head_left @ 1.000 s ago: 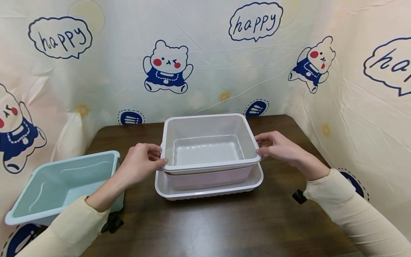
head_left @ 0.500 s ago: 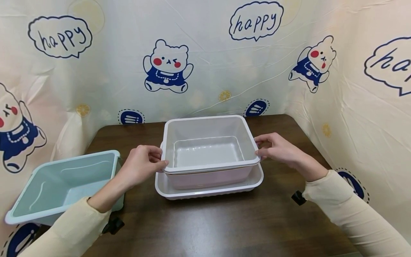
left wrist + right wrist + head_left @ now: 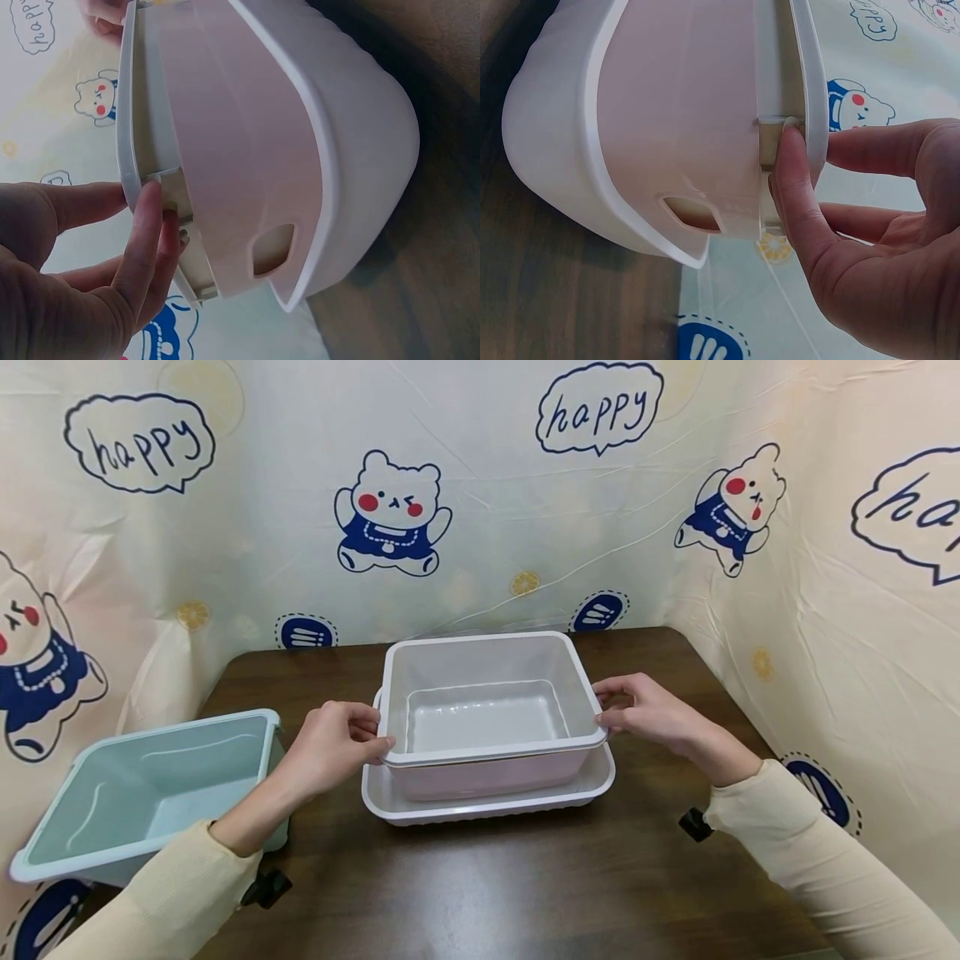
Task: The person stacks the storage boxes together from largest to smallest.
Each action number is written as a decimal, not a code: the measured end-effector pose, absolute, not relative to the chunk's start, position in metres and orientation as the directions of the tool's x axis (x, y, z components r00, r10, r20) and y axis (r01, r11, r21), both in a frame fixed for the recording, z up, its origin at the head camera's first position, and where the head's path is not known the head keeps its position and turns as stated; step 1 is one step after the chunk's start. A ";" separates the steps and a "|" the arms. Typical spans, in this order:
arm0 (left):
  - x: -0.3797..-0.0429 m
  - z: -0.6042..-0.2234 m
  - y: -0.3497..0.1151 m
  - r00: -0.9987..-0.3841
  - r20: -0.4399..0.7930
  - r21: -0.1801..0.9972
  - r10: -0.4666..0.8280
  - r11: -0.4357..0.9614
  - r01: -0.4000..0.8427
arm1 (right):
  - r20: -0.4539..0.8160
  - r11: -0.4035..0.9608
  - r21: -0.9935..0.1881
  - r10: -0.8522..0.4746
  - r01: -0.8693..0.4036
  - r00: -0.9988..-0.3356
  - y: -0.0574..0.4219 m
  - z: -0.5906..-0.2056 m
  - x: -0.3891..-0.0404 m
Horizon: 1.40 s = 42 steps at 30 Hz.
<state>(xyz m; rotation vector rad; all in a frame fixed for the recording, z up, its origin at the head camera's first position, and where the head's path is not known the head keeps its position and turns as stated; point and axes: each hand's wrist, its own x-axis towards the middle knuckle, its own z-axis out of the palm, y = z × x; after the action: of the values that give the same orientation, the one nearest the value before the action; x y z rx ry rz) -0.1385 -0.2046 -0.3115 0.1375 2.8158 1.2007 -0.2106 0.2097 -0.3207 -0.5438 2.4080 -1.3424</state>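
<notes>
A light grey rectangular plastic bin (image 3: 487,714) sits partly inside a pink bin (image 3: 495,777). Both stand in a wider white tray (image 3: 487,817) on the dark table. My left hand (image 3: 333,747) pinches the grey bin's left rim, thumb on top and fingers beneath. On the opposite side, my right hand (image 3: 652,714) pinches the right rim likewise. In the left wrist view, a strip of the grey bin's wall (image 3: 154,112) shows above the pink wall (image 3: 240,127), which has a handle hole. The right wrist view shows the same gap below the grey rim (image 3: 814,82).
A teal bin (image 3: 172,777) stands at the left of the table, partly behind my left forearm. The brown tabletop (image 3: 465,885) extends in front of the stack. A patterned cloth (image 3: 480,485) hangs behind and on both sides.
The grey bin has sunk slightly lower into the pink bin, and the gap at its front has narrowed. Both hands have moved down a little with it, still holding the rim.
</notes>
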 end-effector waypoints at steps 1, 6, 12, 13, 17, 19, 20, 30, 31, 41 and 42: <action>-0.138 -0.312 -0.205 -0.993 -0.034 0.723 0.113 0.689 0.053 | -0.099 0.482 -0.860 -0.477 -0.166 -0.873 0.209 -0.320 -0.210; -0.138 -0.313 -0.205 -0.993 -0.032 0.729 0.112 0.683 0.054 | -0.102 0.485 -0.859 -0.474 -0.163 -0.874 0.209 -0.320 -0.209; -0.139 -0.315 -0.206 -0.993 -0.026 0.728 0.113 0.683 0.059 | -0.117 0.504 -0.850 -0.467 -0.155 -0.876 0.209 -0.319 -0.209; -0.138 -0.315 -0.207 -0.993 -0.022 0.726 0.113 0.685 0.062 | -0.120 0.507 -0.848 -0.466 -0.154 -0.876 0.208 -0.318 -0.208; -0.137 -0.315 -0.207 -0.993 -0.013 0.719 0.116 0.691 0.071 | -0.129 0.520 -0.841 -0.462 -0.150 -0.877 0.208 -0.316 -0.206; -0.137 -0.315 -0.207 -0.993 -0.012 0.719 0.117 0.692 0.073 | -0.132 0.522 -0.840 -0.460 -0.148 -0.878 0.208 -0.315 -0.205; -0.137 -0.315 -0.208 -0.993 -0.013 0.719 0.117 0.692 0.072 | -0.133 0.523 -0.840 -0.460 -0.147 -0.878 0.208 -0.315 -0.205; -0.138 -0.317 -0.209 -0.993 -0.015 0.718 0.118 0.693 0.072 | -0.146 0.528 -0.839 -0.454 -0.133 -0.879 0.207 -0.316 -0.208; -0.139 -0.317 -0.209 -0.993 -0.016 0.717 0.118 0.694 0.071 | -0.145 0.524 -0.841 -0.455 -0.132 -0.878 0.207 -0.317 -0.209; -0.135 -0.317 -0.214 -0.985 -0.028 0.683 0.171 0.723 0.106 | -0.114 0.524 -0.831 -0.487 -0.185 -0.866 0.209 -0.323 -0.209; -0.134 -0.317 -0.215 -0.983 -0.030 0.682 0.180 0.723 0.111 | -0.110 0.527 -0.827 -0.491 -0.194 -0.864 0.208 -0.322 -0.208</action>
<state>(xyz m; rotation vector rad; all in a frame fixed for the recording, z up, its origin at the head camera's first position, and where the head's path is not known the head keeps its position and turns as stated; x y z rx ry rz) -0.1336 -0.2153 -0.3167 0.2394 2.8279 1.1110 -0.2081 0.2085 -0.3217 -0.5676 2.4403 -1.2617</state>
